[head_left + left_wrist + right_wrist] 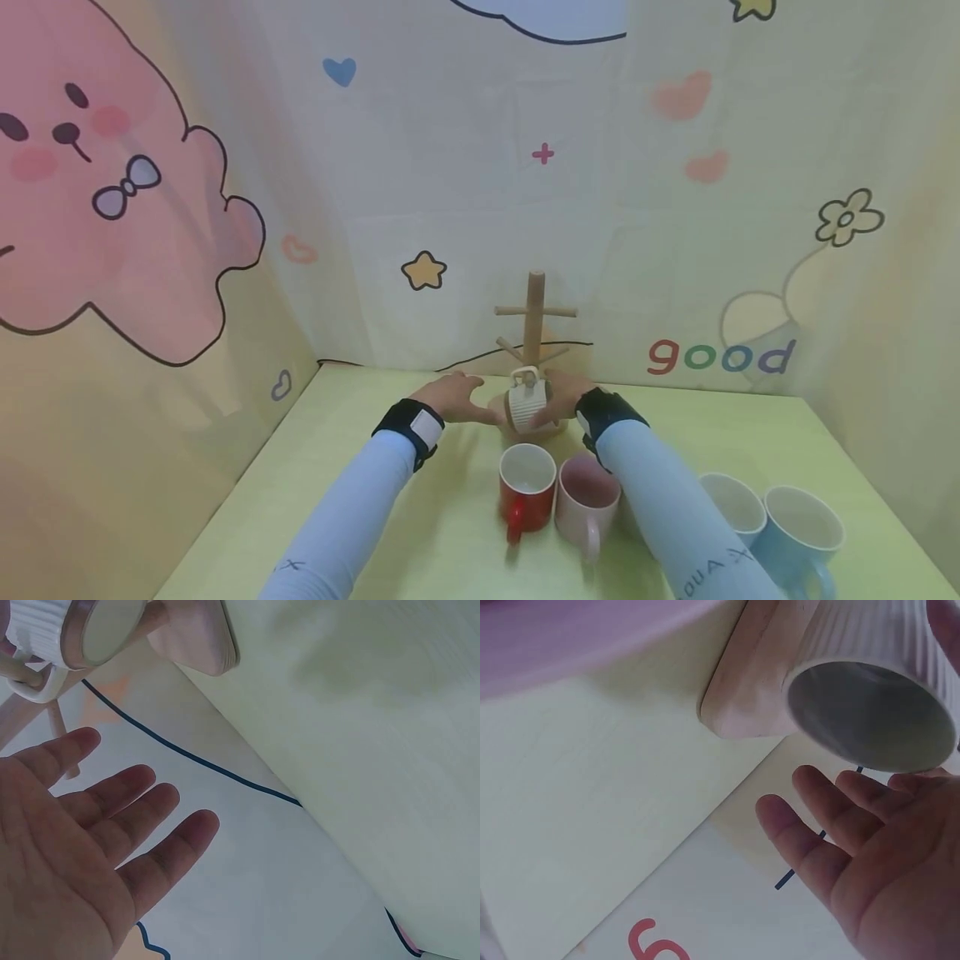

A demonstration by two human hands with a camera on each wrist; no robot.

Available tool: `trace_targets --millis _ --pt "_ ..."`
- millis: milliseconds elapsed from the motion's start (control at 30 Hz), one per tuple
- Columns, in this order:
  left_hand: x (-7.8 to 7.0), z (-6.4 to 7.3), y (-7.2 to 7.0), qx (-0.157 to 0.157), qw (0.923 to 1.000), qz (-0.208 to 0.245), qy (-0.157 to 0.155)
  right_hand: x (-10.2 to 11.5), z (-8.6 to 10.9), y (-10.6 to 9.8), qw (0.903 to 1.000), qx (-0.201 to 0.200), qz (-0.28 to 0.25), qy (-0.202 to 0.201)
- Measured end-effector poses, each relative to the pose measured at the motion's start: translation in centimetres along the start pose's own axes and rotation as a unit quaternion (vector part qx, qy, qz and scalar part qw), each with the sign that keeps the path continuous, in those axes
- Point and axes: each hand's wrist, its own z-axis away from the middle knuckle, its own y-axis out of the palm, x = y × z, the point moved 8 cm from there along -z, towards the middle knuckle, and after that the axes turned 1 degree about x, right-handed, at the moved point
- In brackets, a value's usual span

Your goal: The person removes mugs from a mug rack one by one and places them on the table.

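A white ribbed mug (527, 405) with a brownish base rim lies tilted at the wooden mug rack (534, 321). Its handle is upward, looped around a low peg in the left wrist view, and its mouth faces the right hand. My right hand (567, 394) holds this mug at the mouth end, thumb on the near side and index finger by the rim; the other fingers (802, 844) extend loosely. On the opposite side, my left hand (452, 398) is spread beside the rack, apart from the mug, with nothing in its grasp.
In front of the rack stand a red mug (528, 508) and a pink mug (587, 512), handles toward me. Farther right are a light blue mug (795, 537) and another mug (731, 500), partly behind my right sleeve. A patterned cloth (450, 183) hangs behind the table.
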Motion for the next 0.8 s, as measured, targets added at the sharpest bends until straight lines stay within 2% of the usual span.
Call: trace_targets --millis 167,367,633,800 --pt "0.0 0.2 -0.1 0.001 1.0 0.003 0.003 -0.3 -0.8 0.3 0.9999 -0.005 0.009 -0.002" --pt "0.2 0.3 -0.2 -0.003 1.0 -0.001 0.0 -0.3 -0.7 0.1 0.9997 -0.009 0.02 0.002" --pt "0.1 0.4 -0.1 -0.002 1.0 0.002 -0.001 -0.3 0.6 -0.7 0.9996 -0.024 0.013 0.012" --pt "0.1 0.3 -0.2 -0.003 1.0 -0.005 0.006 0.0 1.3 -1.2 0.9995 -0.027 0.014 -0.002"
